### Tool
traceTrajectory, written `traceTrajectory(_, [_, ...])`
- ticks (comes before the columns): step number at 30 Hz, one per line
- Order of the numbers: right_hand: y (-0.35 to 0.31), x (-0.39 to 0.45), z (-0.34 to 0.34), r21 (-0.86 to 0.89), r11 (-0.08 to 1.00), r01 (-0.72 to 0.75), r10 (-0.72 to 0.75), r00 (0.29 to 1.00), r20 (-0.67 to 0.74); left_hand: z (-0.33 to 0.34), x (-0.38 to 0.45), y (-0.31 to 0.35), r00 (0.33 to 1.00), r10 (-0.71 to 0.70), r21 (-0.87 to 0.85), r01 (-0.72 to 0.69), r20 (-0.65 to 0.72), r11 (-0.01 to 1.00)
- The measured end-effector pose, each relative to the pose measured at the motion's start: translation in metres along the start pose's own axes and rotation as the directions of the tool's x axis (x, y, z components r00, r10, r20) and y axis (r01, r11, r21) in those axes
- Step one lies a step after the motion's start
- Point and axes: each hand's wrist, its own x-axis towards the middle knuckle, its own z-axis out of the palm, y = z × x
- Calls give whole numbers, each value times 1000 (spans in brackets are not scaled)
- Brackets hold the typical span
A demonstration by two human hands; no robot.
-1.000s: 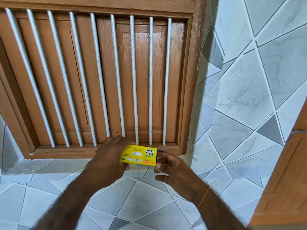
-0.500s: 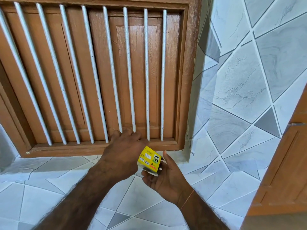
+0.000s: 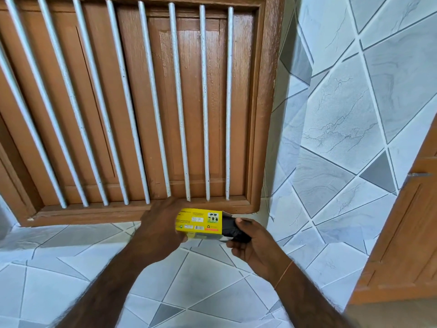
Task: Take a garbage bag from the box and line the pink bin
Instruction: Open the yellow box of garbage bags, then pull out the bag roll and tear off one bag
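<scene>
Right hand: fingers curled around the black garbage bag roll, thumb on top, gripping the part that protrudes from the open end of the box. Left hand: fingers wrapped around the opposite end of the box, holding it steady; the fingertips themselves are hidden behind the carton.

Position: the box sits between the two hands, low in the view at roughly 6 o'clock from the frame centre. Its long axis runs horizontally, from 9 o'clock to 3 o'clock. The roll exits along that same axis at the 3 o'clock end, so the right hand is the nearer hand to the bag and is already in contact with it.

Judgement: extraction calls for a straight pull toward 3 o'clock, in line with the box axis, while the left hand resists toward 9 o'clock. An off-axis pull could jam the roll against the carton flap.

Surroundings: a wooden window frame with white bars stands at 12 o'clock; tiled wall at 2 o'clock. The pink bin is not in view
</scene>
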Motion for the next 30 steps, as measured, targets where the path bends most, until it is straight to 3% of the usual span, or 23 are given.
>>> traceTrajectory(7, [-23, 2, -19, -41, 997, 59, -64, 989, -134, 16, 11, -27, 992, -117, -100, 113, -36, 989])
traceTrajectory(12, [-28, 2, -30, -10, 993, 121, -121, 971, -206, 39, 25, -46, 973, -223, -110, 228, 57, 967])
traceTrajectory(20, [-22, 4, -31, -8, 996, 86, -86, 975, -207, 71, 36, -68, 925, -320, 172, 288, 203, 942])
traceTrajectory(30, [-21, 8, -21, -82, 995, 56, -73, 975, -212, 75, 28, -69, 967, -248, 327, 218, 54, 919])
